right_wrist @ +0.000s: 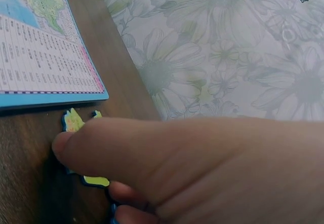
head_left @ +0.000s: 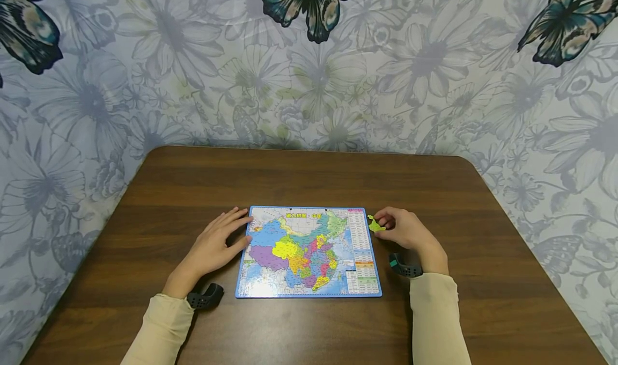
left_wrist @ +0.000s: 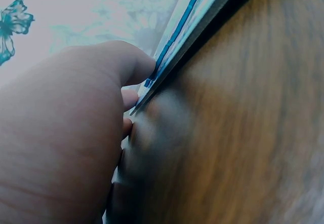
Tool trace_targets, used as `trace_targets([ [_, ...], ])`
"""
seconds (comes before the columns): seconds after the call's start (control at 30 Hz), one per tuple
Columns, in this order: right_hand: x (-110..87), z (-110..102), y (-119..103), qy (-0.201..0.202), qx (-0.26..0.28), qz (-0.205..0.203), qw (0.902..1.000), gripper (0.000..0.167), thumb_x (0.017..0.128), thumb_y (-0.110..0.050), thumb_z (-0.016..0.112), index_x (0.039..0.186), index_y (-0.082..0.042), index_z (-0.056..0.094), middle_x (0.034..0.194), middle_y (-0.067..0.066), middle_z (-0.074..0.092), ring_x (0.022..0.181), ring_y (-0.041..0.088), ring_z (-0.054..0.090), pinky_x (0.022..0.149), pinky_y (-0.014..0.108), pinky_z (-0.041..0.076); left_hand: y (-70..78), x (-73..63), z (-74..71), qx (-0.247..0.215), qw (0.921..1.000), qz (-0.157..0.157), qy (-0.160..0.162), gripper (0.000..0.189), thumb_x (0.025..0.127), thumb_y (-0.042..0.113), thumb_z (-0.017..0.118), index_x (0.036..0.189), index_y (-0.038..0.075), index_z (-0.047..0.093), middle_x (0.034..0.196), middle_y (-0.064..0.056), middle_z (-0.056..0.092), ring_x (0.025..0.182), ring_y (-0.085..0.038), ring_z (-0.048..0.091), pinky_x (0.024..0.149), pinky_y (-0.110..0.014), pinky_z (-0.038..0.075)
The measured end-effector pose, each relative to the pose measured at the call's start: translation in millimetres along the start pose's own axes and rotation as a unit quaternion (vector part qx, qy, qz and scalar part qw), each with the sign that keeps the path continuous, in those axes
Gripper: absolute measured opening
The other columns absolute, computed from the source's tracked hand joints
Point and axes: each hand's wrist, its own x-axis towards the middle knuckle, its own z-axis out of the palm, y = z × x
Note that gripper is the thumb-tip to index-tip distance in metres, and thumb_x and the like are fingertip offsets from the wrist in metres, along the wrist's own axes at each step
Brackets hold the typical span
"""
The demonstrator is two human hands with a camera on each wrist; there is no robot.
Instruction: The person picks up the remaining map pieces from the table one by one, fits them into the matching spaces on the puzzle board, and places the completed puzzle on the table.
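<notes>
A map puzzle board (head_left: 260, 289) with a blue border and many coloured pieces lies flat on the wooden table. Against its left edge rest the fingertips of my left hand (head_left: 210, 247), fingers extended and thumb spread. In the left wrist view the thumb touches the board's blue edge (left_wrist: 187, 19). Just past the board's upper right side, my right hand (head_left: 407, 230) pinches a yellow-green puzzle piece (head_left: 374, 225) between thumb and fingers. The right wrist view shows this piece's dark-blue edge (right_wrist: 95, 181) low over the table, partly hidden by the thumb.
The brown table (head_left: 309, 180) has rounded far corners and meets a floral wall covering (head_left: 289, 86) with butterflies. A dark band with a small device (head_left: 206, 297) is on the left wrist, another device (head_left: 405, 266) on the right. Printed tables fill the board's right side.
</notes>
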Motion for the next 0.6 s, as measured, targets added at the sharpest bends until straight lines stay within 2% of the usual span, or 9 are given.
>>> trace_targets([
  [0.23,0.8,2.0,-1.5,0.006,-0.008,0.006,0.9999,0.037,0.090,-0.020,0.081,0.120,-0.002,0.069,0.105,0.009,0.067,0.095,0.024,0.059,0.083,0.035,0.052,0.2,-0.3,-0.5,-0.002,1.0000,-0.002,-0.001,0.057,0.101,0.038,0.066,0.151,0.013,0.054,0.163,-0.013,0.041,0.156,-0.037,0.027,0.126,-0.063,0.019],
  [0.6,3.8,4.0,-0.3,0.016,-0.036,0.015,0.9991,0.033,0.090,-0.020,0.081,0.117,-0.005,0.070,0.102,0.006,0.068,0.093,0.021,0.061,0.082,0.036,0.052,-1.8,-0.9,0.8,0.000,1.0000,0.000,-0.002,0.058,0.102,0.040,0.065,0.152,0.014,0.054,0.164,-0.012,0.041,0.156,-0.037,0.026,0.126,-0.063,0.019],
])
